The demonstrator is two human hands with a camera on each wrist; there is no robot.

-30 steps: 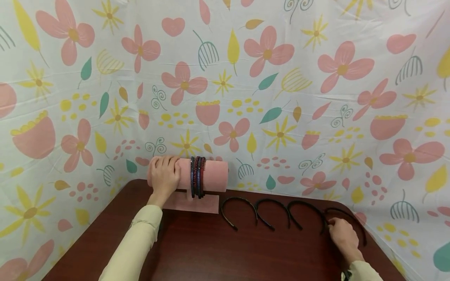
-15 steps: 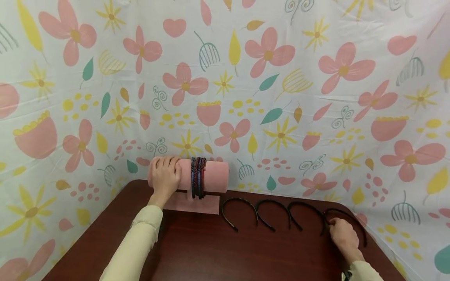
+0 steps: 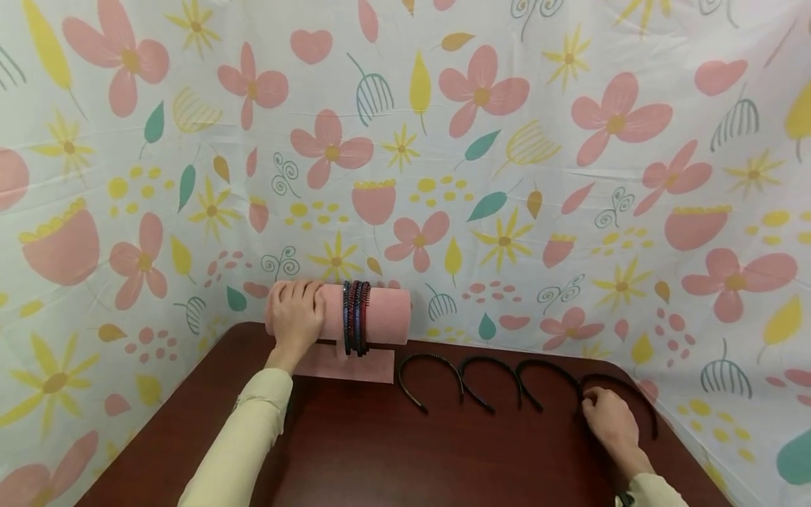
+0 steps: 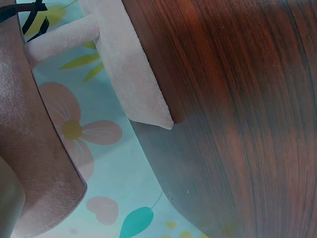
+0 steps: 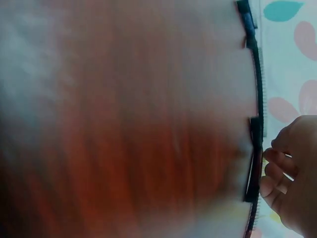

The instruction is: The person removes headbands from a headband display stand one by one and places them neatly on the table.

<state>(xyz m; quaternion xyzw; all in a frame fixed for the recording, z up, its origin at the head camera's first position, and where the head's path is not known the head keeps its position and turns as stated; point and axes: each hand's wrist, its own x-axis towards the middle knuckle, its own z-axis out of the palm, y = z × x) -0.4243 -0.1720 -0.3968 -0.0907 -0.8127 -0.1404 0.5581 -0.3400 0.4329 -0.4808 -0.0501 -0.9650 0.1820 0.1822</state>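
My left hand (image 3: 296,317) grips the left part of a pink padded roll (image 3: 389,315) on a display stand with a flat pink base (image 3: 364,367). Several dark, blue and red headbands (image 3: 350,320) encircle the middle of that roll. Only an edge of the left hand (image 4: 7,203) shows in the left wrist view, beside the roll (image 4: 47,173). At the table's far right, my right hand (image 3: 611,422) pinches the left end of a black headband (image 3: 655,422). In the right wrist view, its curled fingers (image 5: 267,186) meet a dark headband (image 5: 254,168).
Three more headbands lie in a row on the dark wooden table (image 3: 443,458): a left one (image 3: 437,358), a middle one (image 3: 491,360) and a right one (image 3: 545,364), tips facing me. A flowered cloth (image 3: 418,141) hangs behind and beside the table.
My right hand has shifted slightly left, bringing the rightmost headband's left end closer to its neighbour. The left hand and the stand have stayed in place.
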